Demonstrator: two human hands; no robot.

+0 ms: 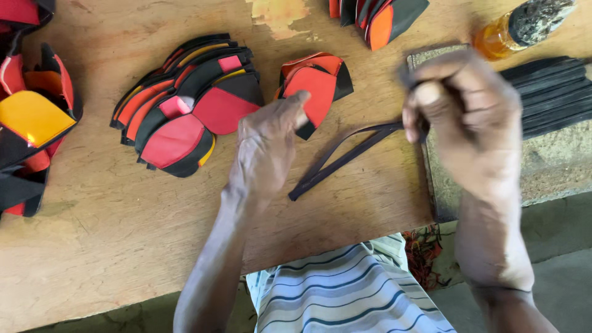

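While your right hand (462,117) is curled shut, pinching one end of a dark strap (345,157) above the right edge of the tabletop (123,246), the strap's loop slopes down toward the near edge, its far end resting on the wood. Your left hand (268,148) lies loosely open, gripping nothing, its thumb touching a small stack of red and black pieces (317,86) near the middle. A fanned pile (185,105) of like pieces sits just left of it. More black strips (549,92) lie on a stone slab (555,166) at the right edge, beside an amber bottle (518,31) in the far right corner.
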